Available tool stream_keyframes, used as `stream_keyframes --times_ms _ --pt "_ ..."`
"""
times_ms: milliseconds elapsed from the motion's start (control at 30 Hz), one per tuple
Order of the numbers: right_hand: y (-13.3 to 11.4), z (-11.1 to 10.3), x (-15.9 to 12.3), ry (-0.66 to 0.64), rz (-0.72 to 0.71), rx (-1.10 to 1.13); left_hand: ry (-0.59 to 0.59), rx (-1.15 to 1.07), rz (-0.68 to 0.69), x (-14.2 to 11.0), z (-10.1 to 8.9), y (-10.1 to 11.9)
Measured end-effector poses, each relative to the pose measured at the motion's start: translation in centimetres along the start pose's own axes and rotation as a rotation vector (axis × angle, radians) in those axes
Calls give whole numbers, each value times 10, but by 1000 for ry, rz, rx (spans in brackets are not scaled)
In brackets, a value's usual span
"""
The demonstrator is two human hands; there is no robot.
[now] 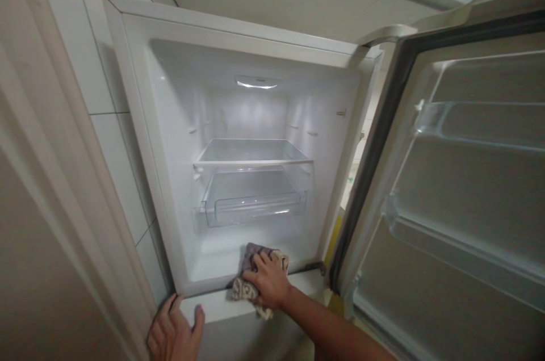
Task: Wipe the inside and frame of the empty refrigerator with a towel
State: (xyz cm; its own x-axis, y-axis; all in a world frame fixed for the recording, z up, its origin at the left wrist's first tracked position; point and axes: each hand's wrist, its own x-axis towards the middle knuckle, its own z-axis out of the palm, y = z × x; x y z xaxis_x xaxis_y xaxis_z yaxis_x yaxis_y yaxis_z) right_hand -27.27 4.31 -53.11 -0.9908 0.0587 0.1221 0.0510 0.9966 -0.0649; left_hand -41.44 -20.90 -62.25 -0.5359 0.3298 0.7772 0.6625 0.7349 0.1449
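Observation:
My right hand [269, 280] grips a crumpled patterned cloth [255, 252] in brown and beige. It presses the cloth on the front part of the fridge floor [219, 253], and part of the cloth hangs over the front edge. My left hand [174, 328] rests at the lower left corner of the fridge, its fingers spread and its thumb apart, holding nothing. The fridge [145, 145] stands open with its inside light on. Above the cloth are a clear drawer [255, 210] and a glass shelf [255, 151].
The fridge door [460, 191] is swung wide to the right, with clear door bins [468, 253] on its inner side. A tiled wall [102, 85] runs close along the left, beside a pale door frame [72, 139]. A lamp [257, 83] glows at the fridge ceiling.

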Motion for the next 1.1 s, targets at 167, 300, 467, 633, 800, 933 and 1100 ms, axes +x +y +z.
stream_keyframes --times_ms 167,300,467,633,800,933,1100 --pt "-6 6 -9 42 35 -18 -61 32 -67 -7 2 2" --pt "-64 22 41 81 -140 -68 -155 45 -68 -10 5 -4" --pt "-104 28 74 158 -172 -70 -311 25 -109 -14 5 -15" --pt "-57 15 11 141 63 11 -388 12 -119 -13 5 -19" --pt "-10 14 -70 258 663 84 -457 -37 -296 -11 20 -19" --pt "-1 16 -90 330 867 81 -512 -143 -366 -18 36 -26" --pt "-18 20 -70 262 836 61 -586 -203 -361 -23 41 -37"
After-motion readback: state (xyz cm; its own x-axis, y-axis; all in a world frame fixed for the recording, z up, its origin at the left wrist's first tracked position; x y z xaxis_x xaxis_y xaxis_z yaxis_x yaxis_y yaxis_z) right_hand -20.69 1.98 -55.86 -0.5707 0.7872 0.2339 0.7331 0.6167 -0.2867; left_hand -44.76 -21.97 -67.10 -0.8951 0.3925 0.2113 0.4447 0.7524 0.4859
